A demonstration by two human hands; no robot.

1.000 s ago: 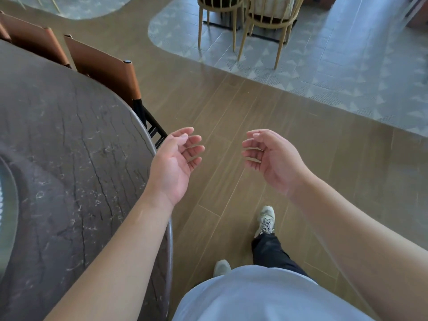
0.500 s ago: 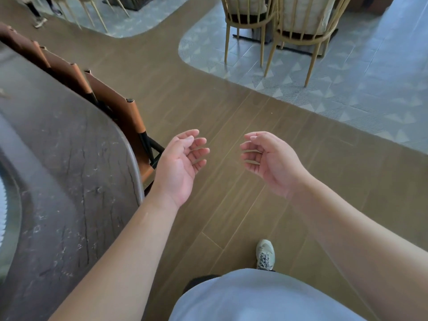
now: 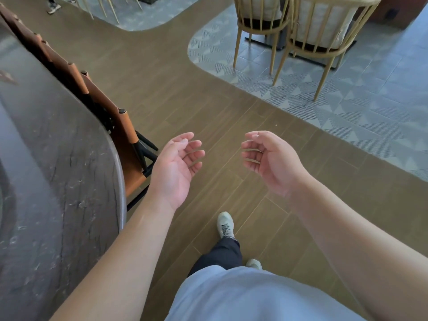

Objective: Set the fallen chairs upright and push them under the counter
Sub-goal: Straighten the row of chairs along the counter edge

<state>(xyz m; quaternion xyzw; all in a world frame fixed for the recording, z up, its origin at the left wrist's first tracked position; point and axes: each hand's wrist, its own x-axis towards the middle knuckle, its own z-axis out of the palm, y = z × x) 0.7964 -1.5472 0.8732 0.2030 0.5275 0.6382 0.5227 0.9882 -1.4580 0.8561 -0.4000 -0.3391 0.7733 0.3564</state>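
The dark stone counter [image 3: 58,181] fills the far left. Brown chairs [image 3: 120,133] stand upright against its edge, just left of the left hand [image 3: 173,167]. That hand is up in the air, palm up, fingers loose, holding nothing. Across a small gap, the right hand [image 3: 271,161] looks the same, loose and holding nothing. Up past it stand two pale wooden chairs [image 3: 301,31]. Below the hands, a shoe [image 3: 224,225] steps on the wood floor [image 3: 208,107].
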